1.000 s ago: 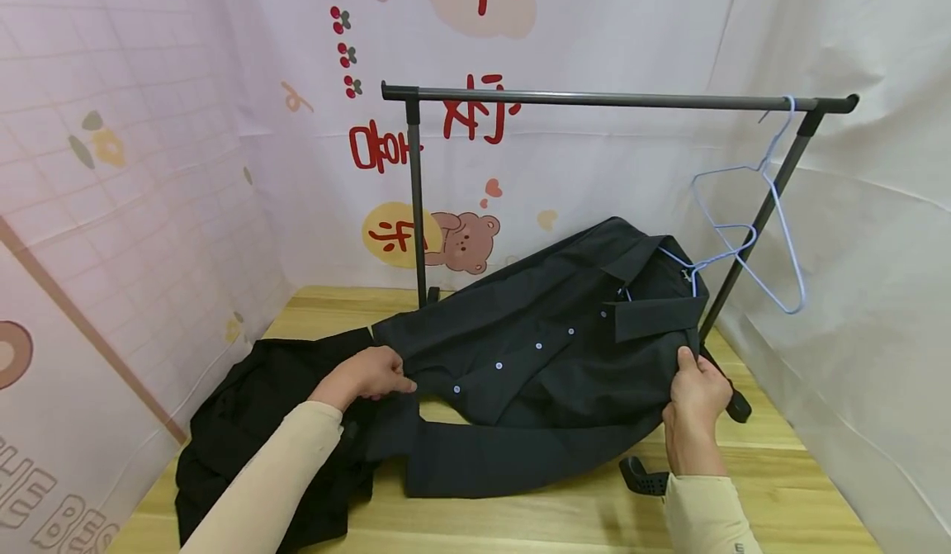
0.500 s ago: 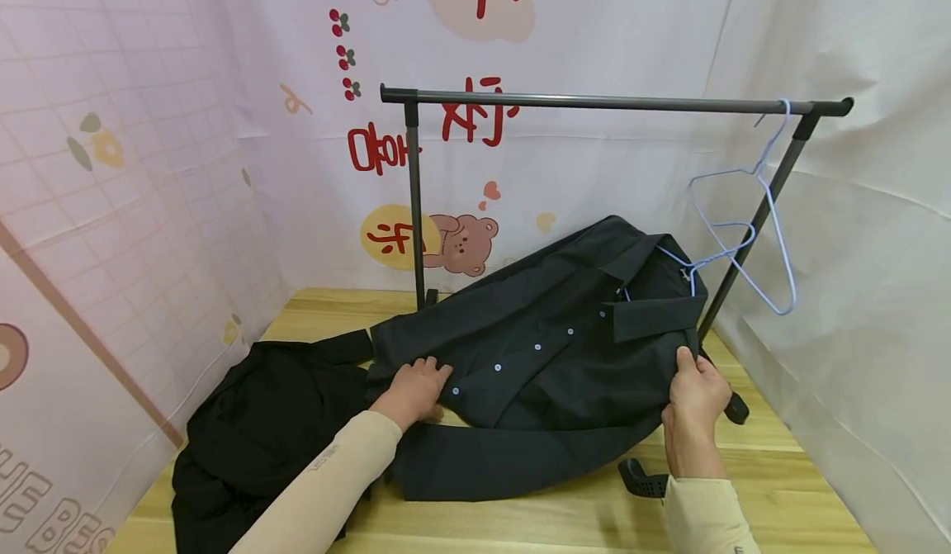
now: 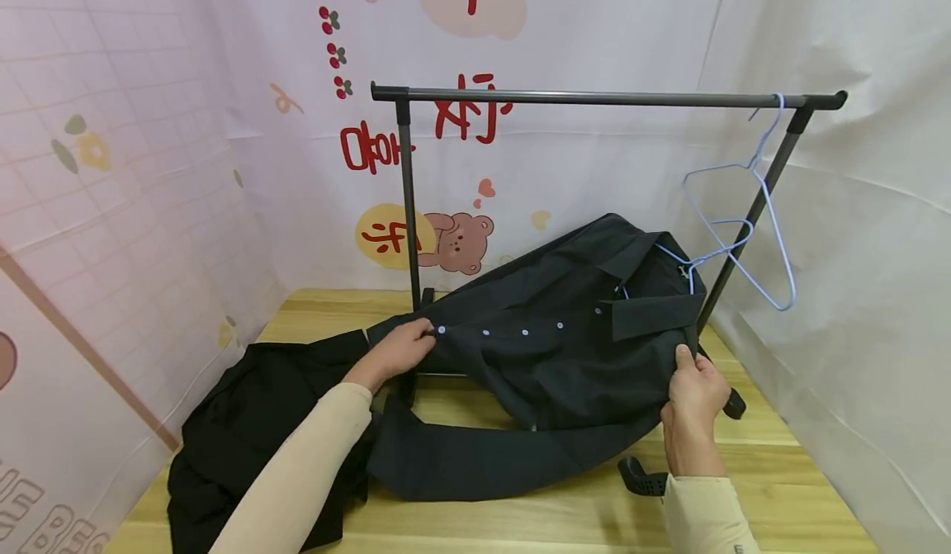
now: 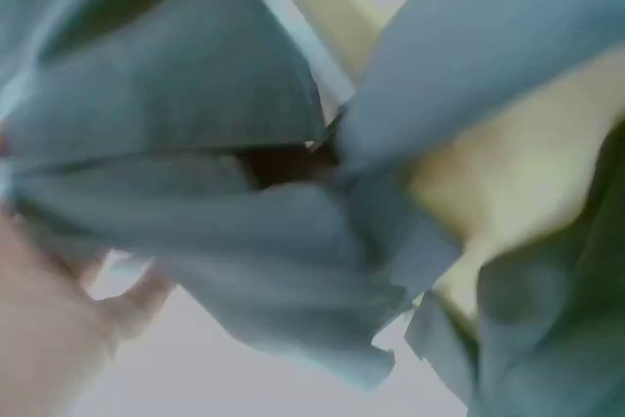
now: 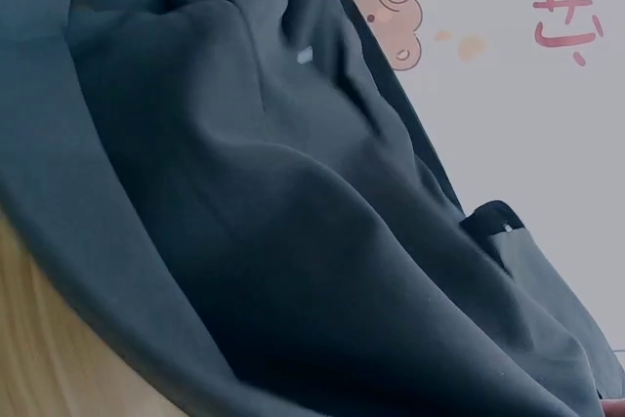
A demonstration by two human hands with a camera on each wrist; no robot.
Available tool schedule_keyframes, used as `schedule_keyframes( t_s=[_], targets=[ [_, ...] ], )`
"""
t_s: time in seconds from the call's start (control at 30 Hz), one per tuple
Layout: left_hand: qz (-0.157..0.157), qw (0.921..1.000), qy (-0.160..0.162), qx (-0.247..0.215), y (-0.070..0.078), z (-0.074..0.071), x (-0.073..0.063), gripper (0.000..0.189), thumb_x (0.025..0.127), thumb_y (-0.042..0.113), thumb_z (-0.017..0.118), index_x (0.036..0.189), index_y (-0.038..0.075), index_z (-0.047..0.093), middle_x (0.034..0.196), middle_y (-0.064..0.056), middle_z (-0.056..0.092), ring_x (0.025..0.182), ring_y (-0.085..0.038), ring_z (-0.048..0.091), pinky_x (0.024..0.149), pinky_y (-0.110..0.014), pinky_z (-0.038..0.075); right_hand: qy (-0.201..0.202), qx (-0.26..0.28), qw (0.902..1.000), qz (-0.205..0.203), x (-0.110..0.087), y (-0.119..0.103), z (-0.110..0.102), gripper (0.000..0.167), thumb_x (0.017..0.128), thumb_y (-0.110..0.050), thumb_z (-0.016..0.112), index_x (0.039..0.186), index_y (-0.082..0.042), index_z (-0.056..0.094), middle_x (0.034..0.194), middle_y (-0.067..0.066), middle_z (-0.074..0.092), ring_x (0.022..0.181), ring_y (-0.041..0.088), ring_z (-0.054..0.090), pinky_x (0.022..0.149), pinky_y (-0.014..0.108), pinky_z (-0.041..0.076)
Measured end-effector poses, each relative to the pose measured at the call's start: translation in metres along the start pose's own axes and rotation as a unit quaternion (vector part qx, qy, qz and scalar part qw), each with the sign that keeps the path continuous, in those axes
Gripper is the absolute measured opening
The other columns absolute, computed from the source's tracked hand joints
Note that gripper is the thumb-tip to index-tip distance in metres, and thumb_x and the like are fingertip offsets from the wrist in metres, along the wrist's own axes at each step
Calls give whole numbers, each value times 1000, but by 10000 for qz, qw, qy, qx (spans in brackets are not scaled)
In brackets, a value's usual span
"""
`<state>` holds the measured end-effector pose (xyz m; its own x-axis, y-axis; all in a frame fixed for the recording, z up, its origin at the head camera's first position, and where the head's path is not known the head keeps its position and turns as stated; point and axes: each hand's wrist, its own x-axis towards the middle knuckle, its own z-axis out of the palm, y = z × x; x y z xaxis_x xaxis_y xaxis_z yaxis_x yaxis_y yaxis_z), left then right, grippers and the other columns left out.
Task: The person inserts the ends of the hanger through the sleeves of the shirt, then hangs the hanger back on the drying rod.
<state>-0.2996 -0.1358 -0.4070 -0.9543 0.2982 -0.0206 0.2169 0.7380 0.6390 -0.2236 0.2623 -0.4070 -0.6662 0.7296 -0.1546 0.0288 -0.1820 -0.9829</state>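
A dark button-up shirt (image 3: 535, 364) slants across the table below the rack, with a light blue hanger (image 3: 687, 263) inside its collar. My left hand (image 3: 397, 349) pinches the shirt's front edge near its lower buttons and lifts it, so the hem hangs in folds. In the left wrist view the left hand (image 4: 54, 324) shows at the left side, at the raised cloth. My right hand (image 3: 694, 389) grips the shirt at the shoulder beside the collar, thumb on top. One sleeve (image 3: 475, 463) curves along the front of the table. The right wrist view is mostly filled with shirt cloth (image 5: 283, 202).
A dark metal rack (image 3: 579, 97) stands behind, one light blue hanger (image 3: 773, 199) on its bar at the right. Black clothing (image 3: 260, 422) lies heaped at the left of the wooden table (image 3: 773, 488). A black rack foot (image 3: 641, 478) juts out by the right forearm.
My left hand shifted right onto the shirt's lower front, then took its edge and raised it back and left, drawing the button row up. The right hand keeps its grip.
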Motion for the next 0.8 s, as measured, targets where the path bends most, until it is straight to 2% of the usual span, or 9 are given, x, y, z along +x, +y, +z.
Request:
schedule_keyframes(
  t_s=[0.07,0.13,0.27,0.33,0.4,0.5,0.6,0.7,0.8],
  targets=[
    [-219,9976,298,-578,3,-15,0,19,103,24,42,100,11,57,92,-9,53,83,-27,50,73,-40,38,25,-2,10000,-31,0,0,0,32,99,-33,60,107,-2,68,108,1,53,90,10,53,89,27,44],
    [-325,9943,708,-734,3,-24,0,20,102,26,43,105,12,57,100,-10,55,89,-28,51,77,-41,41,77,85,9999,-12,0,0,0,28,98,-31,62,100,-5,71,103,1,55,86,10,54,83,25,45],
    [-275,9847,1718,32,2,-27,1,23,98,21,57,117,9,58,110,-12,60,98,-31,55,89,-49,43,92,206,9997,-23,-1,0,0,25,98,-30,62,93,-8,73,100,1,55,84,10,54,80,25,45],
    [-345,9785,1925,659,1,-25,0,23,94,19,65,114,8,61,100,-10,62,89,-28,58,83,-47,46,70,205,9998,-24,-2,-1,0,25,98,-31,62,92,-9,73,101,1,55,85,10,54,81,26,45],
    [-467,9811,1561,1042,-1,-21,-3,16,93,21,68,99,7,65,84,-7,61,76,-25,57,70,-41,47,59,146,9999,-40,-2,0,0,25,98,-31,61,93,-9,72,103,2,55,86,11,53,83,27,44],
    [-823,9841,526,1484,-4,-15,-7,25,93,29,69,82,6,67,71,-5,57,62,-22,53,57,-35,43,70,111,9999,-37,-3,1,0,25,98,-31,62,89,-10,72,103,3,55,86,11,53,82,27,44],
    [-1218,9722,-261,1985,-12,-7,-12,36,94,36,68,94,1,73,90,-13,67,78,-29,63,67,-42,50,52,89,9999,-41,-2,2,0,26,98,-32,62,92,-8,72,104,4,55,86,11,53,83,27,44],
    [-1608,9594,-644,2224,-21,0,-16,54,96,43,63,123,-3,66,125,-24,61,108,-41,60,87,-55,49,20,84,9999,-63,-3,2,0,27,98,-32,62,96,-7,72,105,3,55,87,11,53,84,27,44],
    [-1831,9626,-843,1813,-31,7,-19,63,98,45,58,134,-7,57,137,-28,52,121,-46,53,97,-58,43,44,62,9999,-101,-4,2,1,27,98,-32,62,95,-8,72,104,3,55,87,11,52,83,27,44]
  ],
)
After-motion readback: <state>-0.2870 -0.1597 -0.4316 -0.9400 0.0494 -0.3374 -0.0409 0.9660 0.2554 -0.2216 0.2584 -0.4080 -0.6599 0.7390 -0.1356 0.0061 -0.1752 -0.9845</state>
